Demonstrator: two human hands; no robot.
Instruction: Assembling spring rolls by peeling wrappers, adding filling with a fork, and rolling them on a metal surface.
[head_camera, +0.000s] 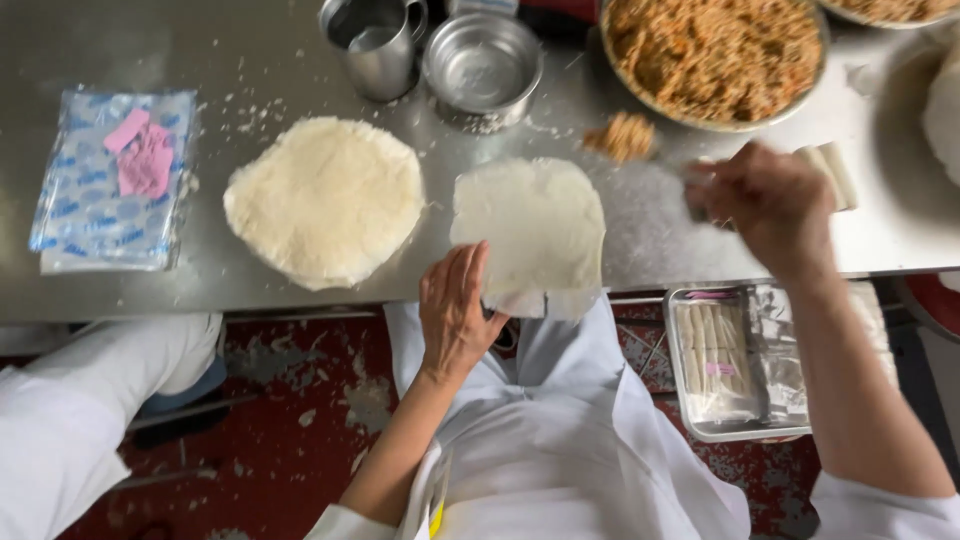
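Observation:
A thin white wrapper sheet (535, 225) lies flat on the steel table (250, 290), its near edge hanging over the table's rim. My left hand (455, 310) rests on that near edge, fingers spread and flat. My right hand (765, 205) hovers to the right of the sheet, fingers curled and blurred; whether it holds anything I cannot tell. A small heap of brown filling (625, 135) sits on the table between the sheet and a big round bowl of the same shredded filling (715, 55).
A round stack of wrappers (325, 200) lies left of the sheet. A plastic packet with pink slips (115, 180) is at far left. A steel mug (375, 45) and small steel bowl (482, 65) stand behind. A tray of finished rolls (735, 365) sits below the table edge.

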